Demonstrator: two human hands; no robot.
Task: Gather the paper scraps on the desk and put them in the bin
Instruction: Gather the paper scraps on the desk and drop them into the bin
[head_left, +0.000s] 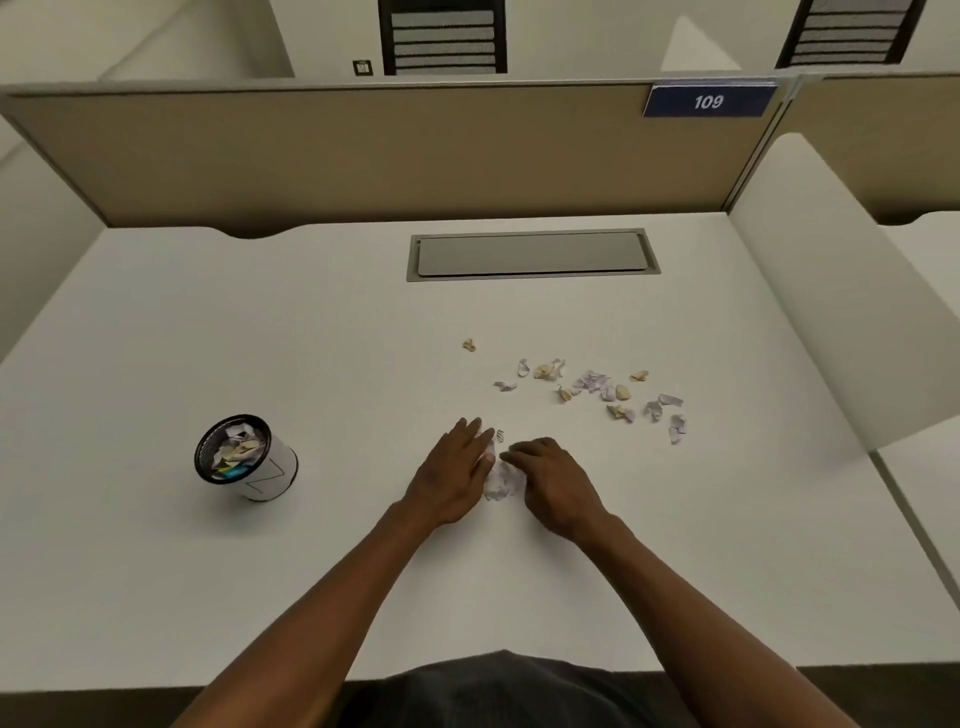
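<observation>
Scraps of paper are what matters here, but the white desk (260, 322) comes first in size, with a grey cable hatch (532, 254) set into its far side and a tan partition (363, 150) behind. On the left stands the small round bin (244, 460), already part full of paper. The left hand (454, 475) lies flat with straight fingers, pressing in against a little heap (503, 479) of pale scraps. The right hand (550, 480) cups the heap's other side, fingers bent over it; whether it actually pinches paper I cannot tell. More loose scraps (597, 387) lie scattered to the right and farther off. These bits look weightless, soft and crumpled, liable to slip between fingers, so scooping from both sides underneath should serve best.
</observation>
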